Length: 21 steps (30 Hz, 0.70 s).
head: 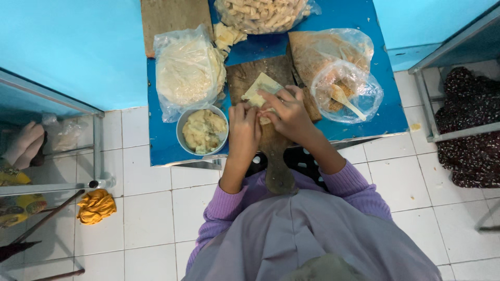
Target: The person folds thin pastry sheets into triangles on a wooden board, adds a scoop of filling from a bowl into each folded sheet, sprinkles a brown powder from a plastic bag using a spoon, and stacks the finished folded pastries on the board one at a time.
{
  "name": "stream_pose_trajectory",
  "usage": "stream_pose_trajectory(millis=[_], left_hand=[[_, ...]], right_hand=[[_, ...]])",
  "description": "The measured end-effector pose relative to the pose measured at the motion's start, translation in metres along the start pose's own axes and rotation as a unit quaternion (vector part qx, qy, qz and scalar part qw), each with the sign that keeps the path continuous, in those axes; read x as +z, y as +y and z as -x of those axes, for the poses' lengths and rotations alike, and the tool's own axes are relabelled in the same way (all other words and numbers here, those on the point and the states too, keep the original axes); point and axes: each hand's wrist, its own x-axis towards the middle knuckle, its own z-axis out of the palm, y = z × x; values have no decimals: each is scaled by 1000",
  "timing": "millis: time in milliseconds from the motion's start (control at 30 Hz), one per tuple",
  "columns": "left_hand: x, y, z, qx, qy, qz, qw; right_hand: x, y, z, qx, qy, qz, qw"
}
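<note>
Head view: both hands' fingers (271, 104) fold a thin pale wrapper (260, 89).

blue table (373, 88), wood board (250, 78), bowl (182, 130), bags (187, 73)

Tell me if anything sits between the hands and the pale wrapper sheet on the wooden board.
Nothing visible does. Both the left hand and right hand already touch the pale square wrapper sheet on the dark wooden board.
</note>
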Motion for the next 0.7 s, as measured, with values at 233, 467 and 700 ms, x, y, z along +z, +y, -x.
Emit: stream_pose_trajectory(millis=[233, 467, 700], left_hand=[[-1, 1, -3, -5, 6, 5, 1000], [0, -2, -4, -18, -9, -2, 1000], [-1, 0, -5, -14, -4, 0, 1000]], right_hand=[[4, 4, -1, 14, -20, 2, 1000], [-1, 0, 10, -2, -9, 31, 999], [-2, 8, 20, -36, -58, 119, 991]])
